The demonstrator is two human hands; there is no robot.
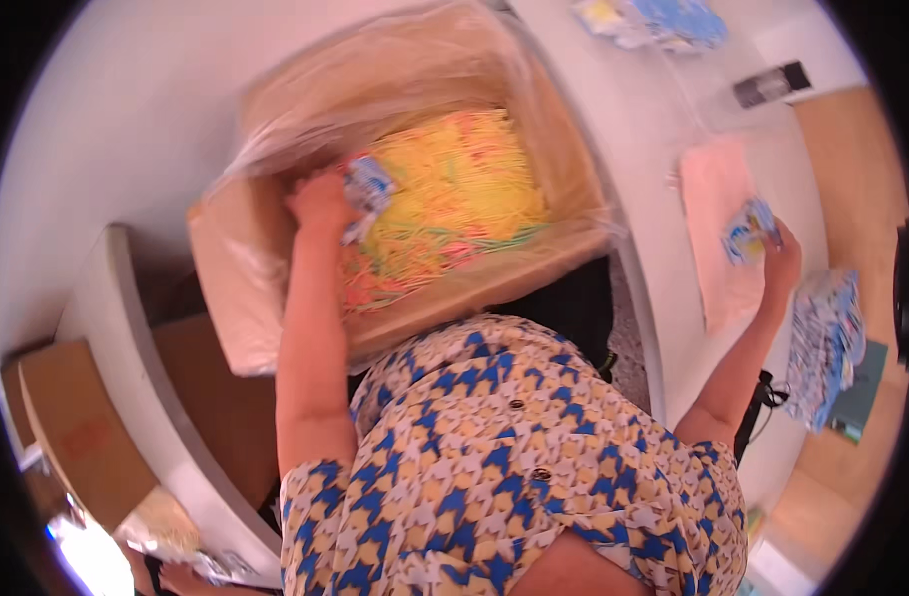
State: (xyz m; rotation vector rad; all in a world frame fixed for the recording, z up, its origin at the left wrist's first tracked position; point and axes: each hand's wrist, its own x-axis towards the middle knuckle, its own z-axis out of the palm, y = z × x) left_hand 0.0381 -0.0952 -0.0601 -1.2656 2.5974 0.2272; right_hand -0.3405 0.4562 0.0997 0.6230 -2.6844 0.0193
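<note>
A large cardboard box (pixel 564 129) lined with clear plastic stands in front of me, holding many thin yellow, pink and green sticks (pixel 454 179). My left hand (pixel 325 202) reaches into its left side, fingers bent and slightly blurred. A small blue-and-white packet (pixel 371 186) is at its thumb side, seemingly gripped, above the sticks. Out to the right, my right hand (pixel 784 258) pinches the edge of another blue-and-white packet (pixel 749 230). That packet has a yellowish part and is over a pink cloth (pixel 711 268) on the pale table.
A pile of blue-and-white packets (pixel 824 343) lies at the table's right edge, beside a dark green flat object (pixel 862 392). More packets (pixel 663 22) and a black-and-clear object (pixel 770 85) are at the back right. Brown cartons (pixel 92 427) and another person's hand (pixel 184 579) are lower left.
</note>
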